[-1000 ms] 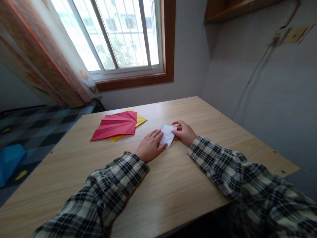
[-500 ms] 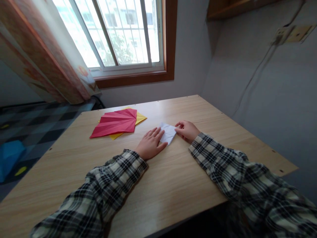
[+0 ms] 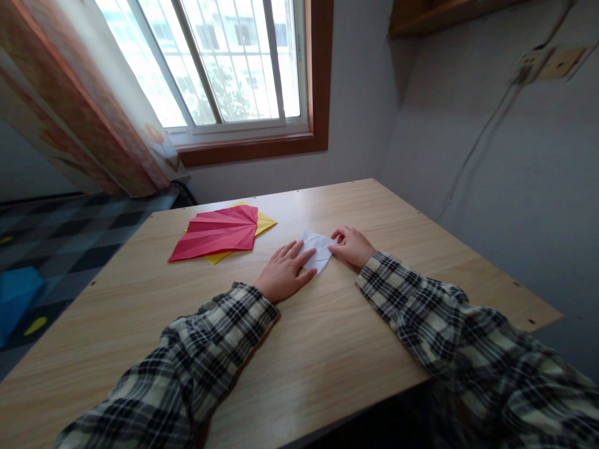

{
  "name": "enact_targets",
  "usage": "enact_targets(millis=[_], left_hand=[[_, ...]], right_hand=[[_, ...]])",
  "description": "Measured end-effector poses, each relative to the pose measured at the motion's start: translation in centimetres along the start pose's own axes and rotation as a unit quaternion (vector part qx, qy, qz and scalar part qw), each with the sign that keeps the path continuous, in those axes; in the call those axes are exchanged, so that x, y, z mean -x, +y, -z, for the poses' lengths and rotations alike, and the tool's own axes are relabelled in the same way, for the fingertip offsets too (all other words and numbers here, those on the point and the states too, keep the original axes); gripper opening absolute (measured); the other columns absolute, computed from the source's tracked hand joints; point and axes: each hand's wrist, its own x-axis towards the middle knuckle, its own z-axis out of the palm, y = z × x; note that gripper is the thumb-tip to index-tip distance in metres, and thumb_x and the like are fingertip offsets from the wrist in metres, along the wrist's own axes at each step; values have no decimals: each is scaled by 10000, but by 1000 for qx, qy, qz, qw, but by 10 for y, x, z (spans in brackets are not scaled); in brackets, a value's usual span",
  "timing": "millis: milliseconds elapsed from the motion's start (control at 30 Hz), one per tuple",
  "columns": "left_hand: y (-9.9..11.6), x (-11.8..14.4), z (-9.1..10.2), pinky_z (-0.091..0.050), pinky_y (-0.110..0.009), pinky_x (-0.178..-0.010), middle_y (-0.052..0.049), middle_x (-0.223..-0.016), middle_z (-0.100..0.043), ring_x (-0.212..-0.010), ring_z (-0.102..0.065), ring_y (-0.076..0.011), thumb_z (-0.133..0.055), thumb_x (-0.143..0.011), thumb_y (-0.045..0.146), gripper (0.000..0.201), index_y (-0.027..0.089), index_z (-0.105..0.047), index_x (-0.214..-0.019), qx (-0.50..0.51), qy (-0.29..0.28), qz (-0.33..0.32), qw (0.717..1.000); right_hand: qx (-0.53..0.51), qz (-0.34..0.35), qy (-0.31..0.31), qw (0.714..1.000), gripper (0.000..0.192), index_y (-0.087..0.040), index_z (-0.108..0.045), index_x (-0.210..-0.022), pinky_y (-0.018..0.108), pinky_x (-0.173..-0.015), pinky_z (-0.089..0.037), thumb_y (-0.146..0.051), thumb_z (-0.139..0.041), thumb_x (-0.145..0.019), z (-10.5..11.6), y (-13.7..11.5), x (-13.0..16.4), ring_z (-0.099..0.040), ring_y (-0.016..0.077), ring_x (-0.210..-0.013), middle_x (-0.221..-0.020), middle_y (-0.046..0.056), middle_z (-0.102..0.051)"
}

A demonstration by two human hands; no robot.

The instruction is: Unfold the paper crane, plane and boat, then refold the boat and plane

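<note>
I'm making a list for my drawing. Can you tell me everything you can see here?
White paper: one, white, folded, on the table between the two hands.
Red paper: one, red, creased like a fan, far left part of the table.
Yellow paper: one, yellow, under the red paper, edges sticking out.
Table: one, light wood, fills the middle of the view.
Window: one, brown frame, barred, behind the table.
Curtain: one, orange and cream, left of the window.
Socket: one, beige, on the right wall, cable hanging down.
Shelf: one, wooden, top right.
Left hand: one, flat, fingers on the white paper.
Right hand: one, fingertips pinching the white paper's right edge.
Sleeves: two, checked.
</note>
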Motion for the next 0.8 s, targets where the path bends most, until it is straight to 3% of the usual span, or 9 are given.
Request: enact_targets(millis=[367,467,567,667,800], left_hand=[[0,0,0,-239,-498,-1209,-79,-1610,-340,-1487,-287,-317,-403,-974,575,582,294,-473,-1479,4,5,-5,1000],[1,1,1,-240,-493,-1209,-81,-1607,-345,-1488,-286,-314,-394,-976,575,587,293,-462,-1487,-3,3,-7,1000],[1,1,1,-241,-491,-1210,-88,-1603,-352,-1488,-286,-311,-399,-976,566,590,276,-461,-1487,-6,2,-7,1000],[0,2,1,-239,-487,-1213,-100,-1603,-350,-1490,-284,-308,-410,-975,558,593,255,-466,-1482,-6,1,-4,1000],[-1,2,1,-240,-480,-1217,-111,-1598,-356,-1489,-289,-303,-423,-972,554,598,233,-474,-1474,-2,5,-6,1000]], right_hand=[[-169,19,-13,985,240,-163,-643,-995,234,-581,-449,-186,-677,-758,-10,12,-2,-573,121,-649,-776,-1,-638],[-233,38,-64,970,145,-168,-645,-905,217,-497,-425,-268,-658,-801,-9,10,-1,-535,108,-562,-686,-15,-609],[-298,9,-134,945,104,-174,-632,-888,195,-424,-407,-258,-589,-846,-3,10,-2,-531,106,-493,-571,-30,-566],[-364,-45,-162,916,111,-172,-623,-896,169,-401,-433,-145,-557,-812,3,13,-6,-573,103,-506,-591,-15,-602],[-405,-48,-196,892,128,-148,-634,-891,141,-432,-476,-109,-640,-770,6,20,-9,-619,97,-580,-655,6,-638]])
